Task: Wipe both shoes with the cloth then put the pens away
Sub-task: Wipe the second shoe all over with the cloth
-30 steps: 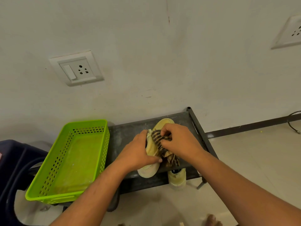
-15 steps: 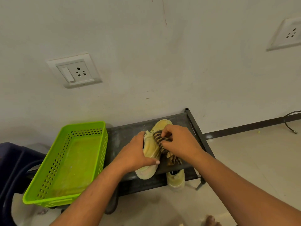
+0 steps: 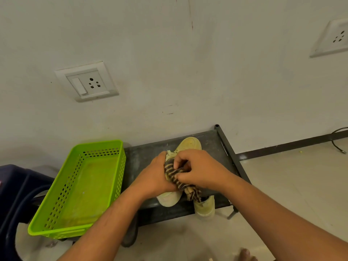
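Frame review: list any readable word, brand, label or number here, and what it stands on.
None: no readable text in this frame.
The pale yellow canvas shoe: faint toe marking, no legible letters.
The brown-and-cream striped cloth, lime-green perforated plastic basket and white wall socket with switch: no lettering visible.

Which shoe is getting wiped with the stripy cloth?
The pale yellow shoe atop the dark shelf: the left hand holds it, the right hand presses the striped cloth on it. The other shoe sits lower, untouched.
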